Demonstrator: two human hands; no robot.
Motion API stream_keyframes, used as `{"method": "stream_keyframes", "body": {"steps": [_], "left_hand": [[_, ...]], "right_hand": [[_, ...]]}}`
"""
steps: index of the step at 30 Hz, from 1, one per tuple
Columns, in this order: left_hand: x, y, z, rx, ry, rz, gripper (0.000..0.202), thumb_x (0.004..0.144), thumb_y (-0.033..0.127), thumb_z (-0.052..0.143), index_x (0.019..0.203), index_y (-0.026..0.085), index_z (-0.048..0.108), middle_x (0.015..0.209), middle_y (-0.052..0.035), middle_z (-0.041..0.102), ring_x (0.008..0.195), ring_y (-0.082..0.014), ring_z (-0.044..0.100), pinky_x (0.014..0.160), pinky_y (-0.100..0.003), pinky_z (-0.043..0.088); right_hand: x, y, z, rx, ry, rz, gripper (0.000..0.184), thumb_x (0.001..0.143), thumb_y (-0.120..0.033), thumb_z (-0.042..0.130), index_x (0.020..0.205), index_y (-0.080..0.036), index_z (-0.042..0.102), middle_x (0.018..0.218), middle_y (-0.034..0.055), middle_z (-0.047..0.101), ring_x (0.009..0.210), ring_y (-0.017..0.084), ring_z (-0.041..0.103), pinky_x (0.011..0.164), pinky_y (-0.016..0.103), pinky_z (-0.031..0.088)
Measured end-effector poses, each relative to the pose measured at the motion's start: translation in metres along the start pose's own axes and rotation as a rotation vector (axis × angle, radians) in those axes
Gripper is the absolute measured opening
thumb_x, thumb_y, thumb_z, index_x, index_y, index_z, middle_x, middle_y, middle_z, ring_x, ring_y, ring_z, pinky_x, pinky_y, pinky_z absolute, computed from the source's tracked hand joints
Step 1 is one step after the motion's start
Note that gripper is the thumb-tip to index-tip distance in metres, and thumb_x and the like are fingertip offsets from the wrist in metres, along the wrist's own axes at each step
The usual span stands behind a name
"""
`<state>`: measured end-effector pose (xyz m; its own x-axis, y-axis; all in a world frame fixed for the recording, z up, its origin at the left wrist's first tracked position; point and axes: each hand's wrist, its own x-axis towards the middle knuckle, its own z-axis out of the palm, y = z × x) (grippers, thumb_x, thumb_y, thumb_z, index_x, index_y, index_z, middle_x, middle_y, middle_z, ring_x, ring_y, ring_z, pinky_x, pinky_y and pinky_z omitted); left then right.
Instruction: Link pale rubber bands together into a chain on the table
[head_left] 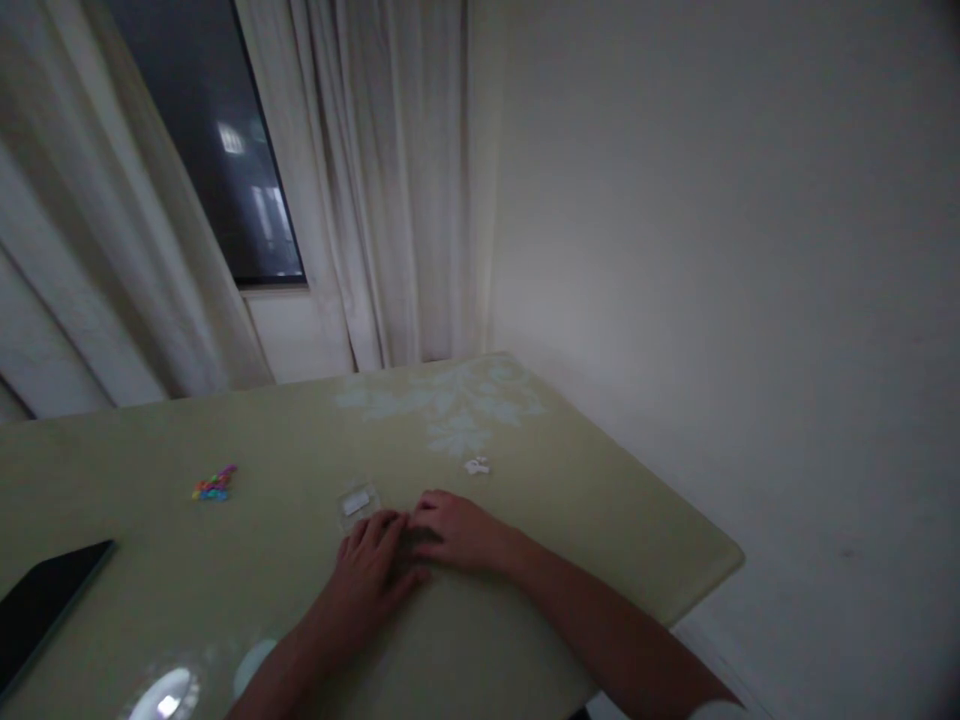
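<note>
My left hand [369, 568] rests low over the table, its fingers stretched forward and its thumb apart. Just beyond its fingertips lies a small clear plastic case or packet [355, 503] with a white label; the hand covers its near edge. From the right, my right hand [459, 531] comes in with bent fingers, and its fingertips meet the left hand's index finger. Whatever is between those fingertips is hidden. A few small white pieces [477, 466] lie beyond the right hand. Farther left sits a little pile of bright multicoloured small pieces [214, 484].
The pale green table [600, 500] has a white leaf pattern near its far corner. A dark flat device, perhaps a tablet [52, 600], lies at the left. A wall [712, 300] borders the right side; curtains [405, 200] and a window [217, 140] stand behind.
</note>
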<state>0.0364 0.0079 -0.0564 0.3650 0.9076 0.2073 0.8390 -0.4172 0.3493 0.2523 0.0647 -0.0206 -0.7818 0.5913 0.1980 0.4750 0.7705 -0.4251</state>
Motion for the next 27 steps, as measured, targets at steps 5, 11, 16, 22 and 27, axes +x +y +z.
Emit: {"method": "stream_keyframes", "body": {"steps": [5,11,16,22,27], "left_hand": [[0.017,0.003,0.005,-0.051,0.008,0.003,0.021,0.102,0.034,0.053,0.112,0.021,0.065,0.113,-0.0111,0.066,0.109,-0.0271,0.064,0.098,-0.041,0.052],[0.019,0.021,-0.012,0.127,-0.215,-0.118,0.024,0.108,0.026,0.036,0.112,0.020,0.059,0.115,-0.0121,0.069,0.109,-0.0249,0.069,0.089,-0.035,0.052],[0.022,0.032,-0.027,0.277,-0.329,-0.172,0.024,0.108,0.024,0.035,0.114,0.020,0.057,0.113,-0.0124,0.071,0.106,-0.0253,0.072,0.080,-0.032,0.053],[0.015,0.036,-0.034,0.319,-0.273,-0.158,0.028,0.108,0.029,0.034,0.116,0.021,0.060,0.120,-0.0139,0.065,0.110,-0.0257,0.069,0.076,-0.032,0.055],[0.013,0.032,-0.033,0.346,-0.240,-0.203,0.030,0.107,0.032,0.036,0.120,0.021,0.060,0.124,-0.0144,0.066,0.115,-0.0272,0.068,0.083,-0.035,0.056]], "right_hand": [[0.005,-0.005,0.007,-0.062,0.025,0.051,0.015,0.100,-0.023,0.064,0.109,-0.016,0.075,0.104,0.0084,0.070,0.099,0.020,0.065,0.090,0.029,0.050],[-0.001,0.002,-0.015,0.087,0.029,0.040,0.021,0.096,-0.029,0.072,0.113,-0.017,0.075,0.106,0.0071,0.071,0.099,0.019,0.066,0.091,0.029,0.050],[-0.006,0.007,-0.023,0.102,-0.055,0.049,0.061,0.072,-0.039,0.092,0.124,-0.017,0.071,0.116,0.0087,0.065,0.103,0.022,0.063,0.089,0.030,0.050],[-0.002,0.001,-0.006,0.039,-0.015,0.056,0.020,0.093,-0.034,0.075,0.105,-0.017,0.074,0.098,0.0050,0.066,0.086,0.017,0.061,0.078,0.026,0.046],[0.002,-0.002,0.004,-0.004,0.037,0.065,0.011,0.097,-0.026,0.069,0.098,-0.015,0.072,0.096,0.0062,0.069,0.086,0.017,0.062,0.080,0.027,0.046]]}}
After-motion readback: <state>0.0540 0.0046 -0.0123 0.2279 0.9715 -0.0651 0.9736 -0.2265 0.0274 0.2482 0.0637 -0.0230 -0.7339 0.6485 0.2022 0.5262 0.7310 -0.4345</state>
